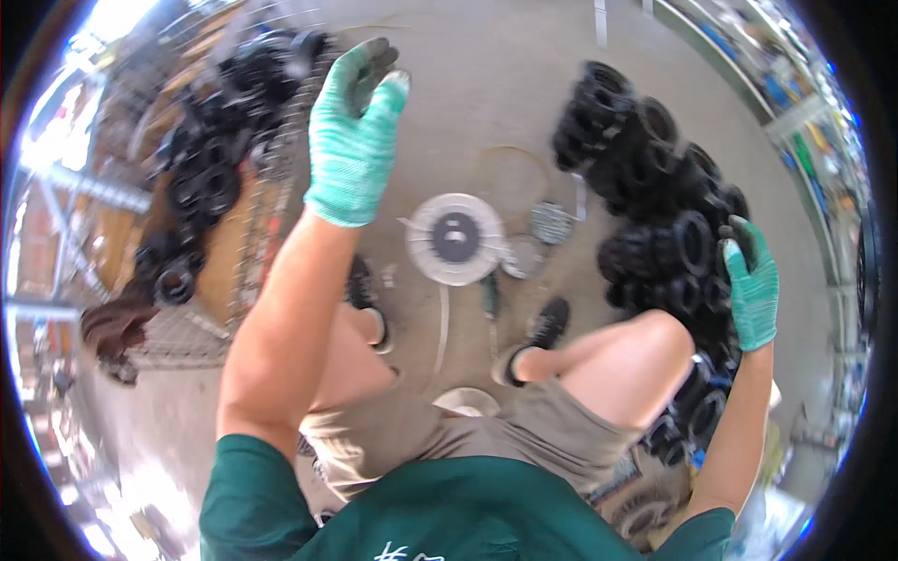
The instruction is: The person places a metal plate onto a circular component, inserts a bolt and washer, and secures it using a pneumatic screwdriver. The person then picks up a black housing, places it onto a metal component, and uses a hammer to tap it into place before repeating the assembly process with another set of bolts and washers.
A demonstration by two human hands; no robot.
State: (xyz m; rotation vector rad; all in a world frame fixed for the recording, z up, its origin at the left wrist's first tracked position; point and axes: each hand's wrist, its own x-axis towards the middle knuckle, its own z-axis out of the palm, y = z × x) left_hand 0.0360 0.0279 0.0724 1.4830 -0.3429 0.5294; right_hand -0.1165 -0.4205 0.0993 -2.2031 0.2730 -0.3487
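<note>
My left hand (pixel 355 140), in a teal knit glove with dark fingertips, is raised at the upper left beside a wire mesh crate (pixel 281 201). Its thumb stands apart from the bent fingers, and nothing shows between them. Inside the crate is a heap of black rings (pixel 210 182). Out to the right, my right hand (pixel 753 290) wears the same kind of glove, thumb and fingers apart. It is at the outer side of piled black ring-shaped parts (pixel 655 248); whether it touches them I cannot tell. On the floor between my feet lies a white reel (pixel 426 252) with a grey centre.
Near the reel are a green-handled tool (pixel 490 297), a round meshed disc (pixel 551 222) and a pale round lid-like piece (pixel 524 256). A pale strip (pixel 443 327) runs from the reel toward me. Loaded shelves (pixel 795 117) line the right, and a blue-grey rack frame (pixel 94 187) stands left.
</note>
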